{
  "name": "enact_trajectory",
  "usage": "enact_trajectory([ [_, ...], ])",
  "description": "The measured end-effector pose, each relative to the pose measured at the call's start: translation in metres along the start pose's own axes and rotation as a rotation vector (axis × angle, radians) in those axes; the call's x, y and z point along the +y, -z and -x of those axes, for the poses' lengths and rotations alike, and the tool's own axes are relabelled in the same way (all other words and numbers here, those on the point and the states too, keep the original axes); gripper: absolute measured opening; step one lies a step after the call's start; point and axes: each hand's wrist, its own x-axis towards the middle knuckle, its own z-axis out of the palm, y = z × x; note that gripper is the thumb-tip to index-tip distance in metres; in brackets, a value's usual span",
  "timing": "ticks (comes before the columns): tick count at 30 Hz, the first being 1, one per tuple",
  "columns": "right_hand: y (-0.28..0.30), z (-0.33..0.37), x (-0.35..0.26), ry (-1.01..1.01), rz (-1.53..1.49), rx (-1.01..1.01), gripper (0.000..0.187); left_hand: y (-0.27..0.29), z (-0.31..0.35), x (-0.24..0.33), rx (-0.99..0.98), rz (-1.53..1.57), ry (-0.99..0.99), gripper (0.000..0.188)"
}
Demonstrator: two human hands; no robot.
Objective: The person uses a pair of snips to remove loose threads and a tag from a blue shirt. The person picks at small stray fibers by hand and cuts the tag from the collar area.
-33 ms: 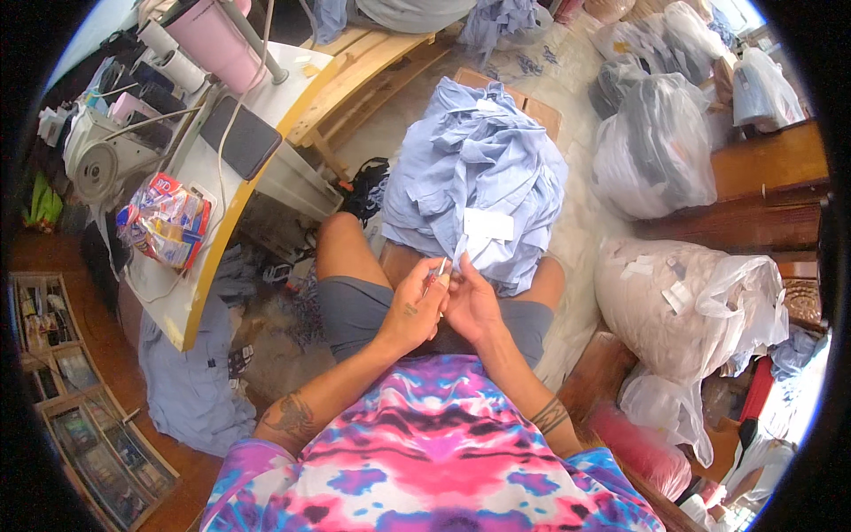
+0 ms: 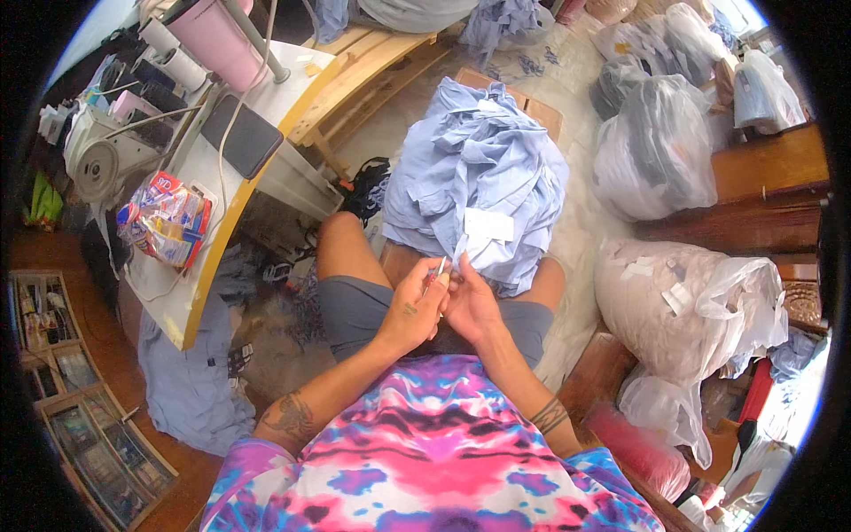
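Note:
A large heap of light blue cloth garments (image 2: 474, 168) lies in front of my knees, with a white tag (image 2: 487, 225) on its near side. My left hand (image 2: 415, 300) is closed around a small slim tool (image 2: 442, 266) with a light-coloured tip; its exact kind is too small to make out. Close beside it, my right hand (image 2: 472, 306) pinches the near end of the blue cloth, just below the tag. Both hands nearly touch over my lap, and the fingertips partly hide what lies between them.
On the left a white table (image 2: 202, 288) holds a dark phone (image 2: 241, 136), a colourful plastic packet (image 2: 166, 222), a pink tumbler (image 2: 217, 44) and a sewing machine (image 2: 97, 164). Stuffed plastic bags (image 2: 656, 146) line the right side. Blue cloth (image 2: 191, 381) hangs under the table.

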Motion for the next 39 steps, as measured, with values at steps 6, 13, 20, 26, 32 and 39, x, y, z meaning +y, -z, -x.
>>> enact_trajectory([
  [6, 0.007, -0.006, 0.001, 0.040, 0.141, -0.042, 0.026, 0.000, 0.000, 0.010, 0.016, 0.009, 0.006, 0.021],
  [13, -0.009, -0.005, 0.006, 0.017, 0.121, 0.024, 0.030, -0.003, -0.003, 0.000, 0.103, -0.093, -0.079, 0.022],
  [20, -0.005, -0.009, 0.010, -0.007, 0.118, -0.016, 0.034, -0.001, -0.012, -0.011, 0.239, -0.374, -0.251, 0.028],
  [26, -0.001, -0.011, 0.014, 0.058, 0.169, -0.032, 0.029, 0.001, -0.019, -0.010, 0.253, -0.345, -0.311, 0.026],
  [32, 0.004, -0.008, 0.008, 0.110, 0.247, -0.001, 0.019, 0.011, -0.033, -0.026, 0.226, -0.299, -0.301, 0.023],
  [39, 0.005, -0.003, 0.000, 0.101, 0.320, 0.034, 0.013, 0.006, -0.024, -0.005, 0.154, -0.254, -0.185, 0.022],
])
